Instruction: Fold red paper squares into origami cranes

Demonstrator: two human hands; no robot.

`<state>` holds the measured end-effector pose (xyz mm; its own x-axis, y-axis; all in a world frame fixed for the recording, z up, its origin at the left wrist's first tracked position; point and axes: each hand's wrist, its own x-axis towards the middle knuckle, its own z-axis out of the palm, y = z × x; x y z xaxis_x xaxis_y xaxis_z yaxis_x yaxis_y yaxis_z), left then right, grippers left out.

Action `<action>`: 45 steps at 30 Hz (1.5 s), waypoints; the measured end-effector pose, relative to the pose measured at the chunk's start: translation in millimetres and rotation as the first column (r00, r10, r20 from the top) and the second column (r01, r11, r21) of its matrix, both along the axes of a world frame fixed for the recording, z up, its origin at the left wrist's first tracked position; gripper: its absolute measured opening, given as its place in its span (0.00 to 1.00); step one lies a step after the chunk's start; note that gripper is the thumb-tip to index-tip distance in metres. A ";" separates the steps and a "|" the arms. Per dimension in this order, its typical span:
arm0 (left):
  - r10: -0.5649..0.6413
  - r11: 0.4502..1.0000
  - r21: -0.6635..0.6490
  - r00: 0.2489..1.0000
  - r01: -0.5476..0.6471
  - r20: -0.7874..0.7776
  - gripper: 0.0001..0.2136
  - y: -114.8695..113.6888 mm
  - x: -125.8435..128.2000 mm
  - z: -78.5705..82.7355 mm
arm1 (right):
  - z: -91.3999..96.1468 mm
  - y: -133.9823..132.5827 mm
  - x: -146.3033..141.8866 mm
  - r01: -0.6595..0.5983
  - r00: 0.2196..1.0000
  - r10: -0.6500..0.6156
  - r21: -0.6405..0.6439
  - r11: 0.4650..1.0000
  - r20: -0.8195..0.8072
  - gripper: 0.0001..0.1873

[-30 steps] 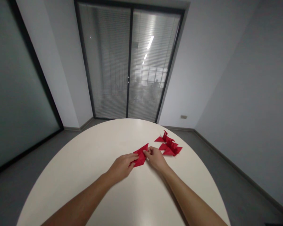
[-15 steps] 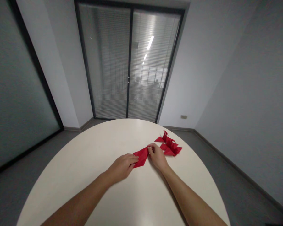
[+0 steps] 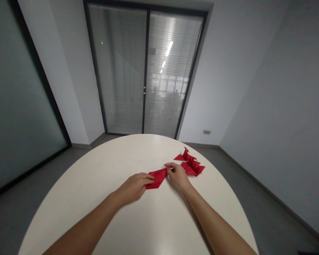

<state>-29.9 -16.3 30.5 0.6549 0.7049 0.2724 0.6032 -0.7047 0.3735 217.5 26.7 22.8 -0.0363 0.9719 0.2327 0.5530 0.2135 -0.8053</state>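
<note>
Between my two hands is a folded piece of red paper (image 3: 158,177), just over the white table. My left hand (image 3: 135,186) grips its left end, thumb below and fingers on top. At the paper's right corner, the thumb and index finger of my right hand (image 3: 177,175) pinch the tip. Beyond my right hand lie red origami cranes (image 3: 192,167), bunched close together with spread wings; one crane (image 3: 185,154) at the back has its neck raised.
The round white table (image 3: 108,159) fills the lower view, its curved edge running along both sides. Past it stands a dark-framed glass door (image 3: 145,71) with blinds. A frosted glass panel (image 3: 23,99) is on the left, a grey wall (image 3: 281,106) on the right.
My left hand has shifted slightly left with its end of the paper, which now lies a little flatter. My right hand has turned slightly, still at the right corner. The cranes have not moved.
</note>
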 end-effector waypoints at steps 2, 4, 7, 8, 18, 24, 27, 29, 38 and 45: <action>-0.006 1.000 0.007 1.000 0.006 0.005 0.25 2.1 -1.6 -0.7 | 3.3 -2.0 1.5 -0.011 0.999 0.012 -0.024 1.000 0.036 0.18; -0.009 1.000 0.016 1.000 0.009 0.009 0.24 4.2 -3.6 -1.3 | 6.7 -4.8 2.9 -0.028 0.994 0.030 -0.022 0.999 0.103 0.16; -0.002 1.000 0.028 1.000 0.002 0.000 0.23 6.6 -6.3 -1.5 | 11.0 -9.6 4.1 -0.064 0.969 0.063 -0.001 0.998 0.240 0.13; 0.007 0.999 0.032 1.000 -0.007 -0.006 0.22 6.9 -6.8 -1.2 | 12.1 -10.9 4.2 -0.078 0.956 0.072 0.008 0.997 0.283 0.12; 0.040 0.997 0.068 0.998 -0.036 -0.053 0.19 1.4 -7.2 10.1 | 20.9 -19.7 3.2 -0.154 0.842 0.096 0.065 0.986 0.531 0.12; 0.063 0.995 0.087 0.996 -0.057 -0.058 0.17 1.4 -9.3 9.0 | 23.2 -20.5 3.1 -0.267 0.759 0.156 0.084 0.960 0.632 0.20; 0.072 0.996 0.057 0.997 -0.070 -0.023 0.17 1.6 -9.3 9.4 | 24.1 -21.8 -1.3 -0.328 0.716 0.182 0.094 0.940 0.674 0.19; 0.079 0.996 0.030 0.997 -0.079 0.009 0.16 2.1 -10.4 10.6 | 23.9 -22.9 -5.0 -0.340 0.707 0.185 0.099 0.935 0.683 0.18; 0.131 0.989 0.072 0.991 -0.129 -0.029 0.14 1.7 -8.1 14.1 | 21.4 -21.0 -12.8 -0.324 0.654 0.169 0.071 0.943 0.737 0.15; 0.145 0.984 0.116 0.988 -0.139 -0.047 0.17 -7.7 20.5 -2.0 | 26.6 -22.1 -16.9 -0.360 0.561 0.158 0.067 0.931 0.813 0.12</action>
